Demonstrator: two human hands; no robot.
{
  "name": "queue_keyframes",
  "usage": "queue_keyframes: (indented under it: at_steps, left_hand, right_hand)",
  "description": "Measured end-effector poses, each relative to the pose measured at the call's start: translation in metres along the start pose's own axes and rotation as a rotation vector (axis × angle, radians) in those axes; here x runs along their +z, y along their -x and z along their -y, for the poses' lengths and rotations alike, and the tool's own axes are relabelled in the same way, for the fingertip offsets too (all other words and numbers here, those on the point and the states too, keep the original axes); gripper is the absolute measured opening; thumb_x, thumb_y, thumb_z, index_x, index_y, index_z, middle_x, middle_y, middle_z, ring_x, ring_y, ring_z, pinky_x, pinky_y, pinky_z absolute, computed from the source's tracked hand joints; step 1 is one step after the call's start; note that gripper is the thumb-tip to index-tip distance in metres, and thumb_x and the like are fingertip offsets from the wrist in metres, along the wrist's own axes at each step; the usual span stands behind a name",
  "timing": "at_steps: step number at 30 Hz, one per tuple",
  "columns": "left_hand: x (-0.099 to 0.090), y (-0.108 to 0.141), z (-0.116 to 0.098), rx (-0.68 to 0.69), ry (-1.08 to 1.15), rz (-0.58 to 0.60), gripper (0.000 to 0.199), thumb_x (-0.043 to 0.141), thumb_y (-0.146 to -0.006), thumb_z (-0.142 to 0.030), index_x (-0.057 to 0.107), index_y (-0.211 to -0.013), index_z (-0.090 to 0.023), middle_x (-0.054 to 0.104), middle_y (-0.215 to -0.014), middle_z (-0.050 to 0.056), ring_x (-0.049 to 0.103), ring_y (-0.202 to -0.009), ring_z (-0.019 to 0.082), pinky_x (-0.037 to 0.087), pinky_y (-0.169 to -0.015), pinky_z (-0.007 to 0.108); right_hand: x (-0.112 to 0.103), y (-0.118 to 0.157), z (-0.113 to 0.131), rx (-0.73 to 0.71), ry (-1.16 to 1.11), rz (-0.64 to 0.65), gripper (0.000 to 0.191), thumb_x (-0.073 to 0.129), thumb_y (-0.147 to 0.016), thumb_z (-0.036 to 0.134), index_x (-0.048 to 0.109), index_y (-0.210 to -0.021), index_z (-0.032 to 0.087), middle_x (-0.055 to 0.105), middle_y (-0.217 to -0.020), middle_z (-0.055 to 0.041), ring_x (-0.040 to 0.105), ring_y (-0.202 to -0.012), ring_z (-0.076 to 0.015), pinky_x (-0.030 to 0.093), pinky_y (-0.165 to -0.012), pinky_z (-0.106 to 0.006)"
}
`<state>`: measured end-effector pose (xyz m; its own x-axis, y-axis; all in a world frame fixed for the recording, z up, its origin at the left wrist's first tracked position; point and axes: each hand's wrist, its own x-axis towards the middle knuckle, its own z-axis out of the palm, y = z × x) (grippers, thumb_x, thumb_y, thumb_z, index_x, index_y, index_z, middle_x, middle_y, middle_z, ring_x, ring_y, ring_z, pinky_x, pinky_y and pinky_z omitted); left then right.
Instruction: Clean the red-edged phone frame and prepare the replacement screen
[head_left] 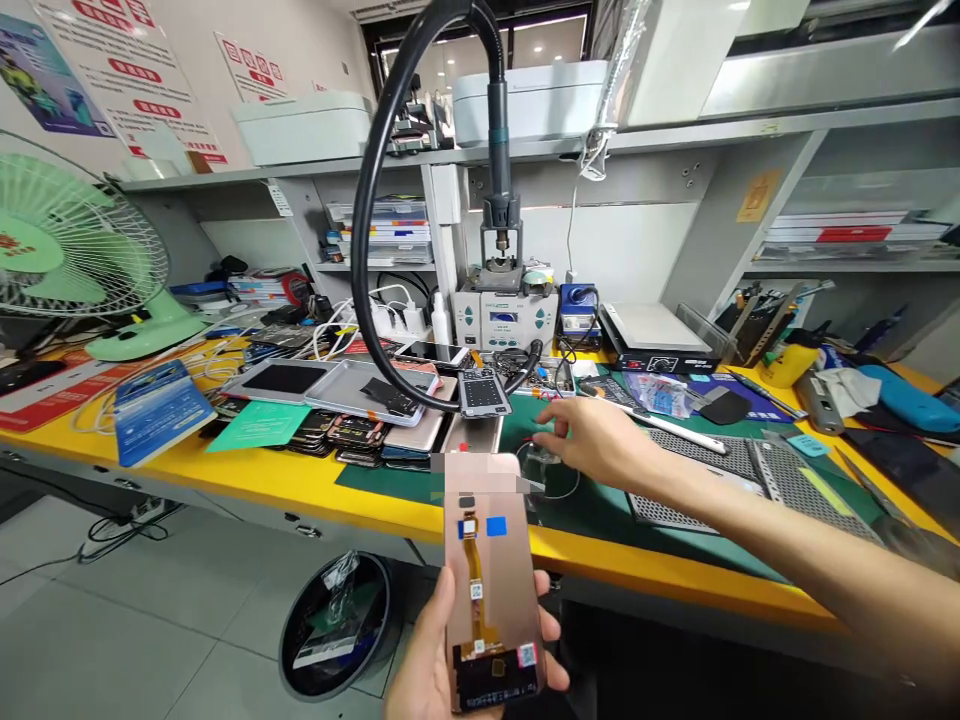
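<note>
My left hand (429, 655) is closed around the lower part of a phone screen (506, 580), held upright in front of the bench with its back towards me. That back is rose-brown, with a gold flex cable, blue patches and a black strip with small code labels at the bottom. Over the green mat (600, 485), my right hand (589, 435) reaches in from the right, thumb and forefinger apart and curved. Just below its fingertips lie a small clear item and a thin cable (574, 485); whether the fingers touch them I cannot tell.
A black hose (364, 200) arches above the bench, near a soldering station (506, 318). Phone parts are stacked on the left beside a green card (259, 427). A perforated plate (795, 490) lies right. A green fan (45, 250) and a bin (289, 640) stand left.
</note>
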<state>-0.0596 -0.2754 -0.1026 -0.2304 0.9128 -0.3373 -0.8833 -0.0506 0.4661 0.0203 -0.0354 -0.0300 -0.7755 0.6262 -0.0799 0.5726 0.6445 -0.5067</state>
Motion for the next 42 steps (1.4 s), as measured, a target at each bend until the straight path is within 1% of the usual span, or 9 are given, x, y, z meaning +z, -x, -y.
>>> queue_keyframes:
  at_steps: [2,4,8,14,17,24,31,37,42]
  left_hand:
    - [-0.002,-0.001,0.003,-0.084,0.005,0.082,0.060,0.051,-0.099,-0.056,0.078,-0.118,-0.005,0.079,-0.105,0.021,0.074,-0.085,0.031,0.059,-0.077,0.041]
    - [-0.004,-0.003,0.008,-0.162,-0.009,0.112,0.068,0.056,-0.095,-0.062,0.077,-0.117,-0.001,0.079,-0.096,0.019,0.074,-0.080,0.029,0.057,-0.077,0.036]
    - [-0.005,-0.005,0.021,-0.128,-0.030,0.116,0.069,0.054,-0.095,-0.063,0.078,-0.116,-0.003,0.079,-0.097,0.019,0.075,-0.076,0.029,0.055,-0.074,0.035]
    - [0.001,-0.008,0.031,-0.059,0.005,0.113,0.059,0.048,-0.101,-0.056,0.079,-0.116,-0.008,0.078,-0.110,0.018,0.073,-0.087,0.028,0.059,-0.074,0.039]
    - [0.002,-0.009,0.031,-0.088,-0.002,0.112,0.060,0.060,-0.093,-0.060,0.080,-0.111,-0.006,0.079,-0.104,0.017,0.072,-0.082,0.027,0.058,-0.073,0.036]
    - [0.000,-0.006,0.033,-0.169,-0.015,0.057,0.075,0.042,-0.100,-0.063,0.075,-0.119,0.001,0.078,-0.095,0.018,0.072,-0.079,0.027,0.052,-0.077,0.035]
    - [-0.003,-0.009,0.036,-0.083,-0.082,0.023,0.070,0.049,-0.097,-0.065,0.079,-0.113,-0.003,0.079,-0.092,0.018,0.073,-0.075,0.027,0.053,-0.077,0.037]
    - [-0.004,-0.006,0.036,-0.146,-0.055,0.040,0.072,0.050,-0.096,-0.066,0.076,-0.119,-0.002,0.079,-0.096,0.017,0.073,-0.080,0.027,0.053,-0.079,0.035]
    - [-0.002,-0.006,0.038,-0.105,-0.063,0.034,0.069,0.048,-0.098,-0.063,0.079,-0.113,-0.004,0.080,-0.095,0.017,0.073,-0.075,0.026,0.053,-0.076,0.035]
  right_hand:
    - [-0.012,0.009,0.012,-0.096,-0.087,0.028,0.040,0.054,-0.103,0.050,0.077,-0.114,0.018,0.077,-0.090,-0.0060,0.071,-0.076,-0.0198,0.055,-0.065,-0.031]
    - [-0.022,0.015,0.024,-0.187,-0.163,0.084,0.041,0.057,-0.099,0.053,0.079,-0.117,0.023,0.080,-0.092,-0.0035,0.072,-0.076,-0.0198,0.053,-0.060,-0.027]
    - [-0.027,0.021,0.038,-0.312,-0.203,0.121,0.021,0.071,-0.089,0.035,0.084,-0.102,0.025,0.081,-0.086,0.0003,0.071,-0.072,-0.0181,0.050,-0.055,-0.024]
    - [-0.008,0.037,0.038,-0.494,-0.119,-0.108,0.018,0.066,-0.091,0.018,0.083,-0.095,0.021,0.077,-0.098,-0.0050,0.069,-0.088,-0.0199,0.053,-0.080,-0.031]
    - [0.002,0.044,0.034,-0.559,-0.070,-0.188,0.022,0.061,-0.094,0.016,0.083,-0.096,0.021,0.076,-0.095,-0.0060,0.068,-0.086,-0.0192,0.052,-0.076,-0.030]
    - [0.004,0.051,0.030,-0.486,-0.008,-0.312,0.020,0.065,-0.094,0.022,0.078,-0.109,0.019,0.075,-0.092,-0.0059,0.068,-0.073,-0.0174,0.053,-0.065,-0.029]
    - [0.007,0.055,0.030,-0.490,0.015,-0.310,0.020,0.060,-0.097,0.022,0.078,-0.105,0.019,0.077,-0.102,-0.0086,0.073,-0.093,-0.0229,0.056,-0.074,-0.031]
    - [0.005,0.054,0.033,-0.440,0.000,-0.302,0.011,0.066,-0.092,0.020,0.071,-0.083,0.023,0.075,-0.086,-0.0020,0.070,-0.076,-0.0171,0.054,-0.067,-0.026]
    - [0.006,0.057,0.037,-0.485,0.010,-0.309,0.017,0.063,-0.090,0.017,0.065,-0.074,0.022,0.073,-0.084,-0.0059,0.067,-0.073,-0.0185,0.055,-0.066,-0.028]
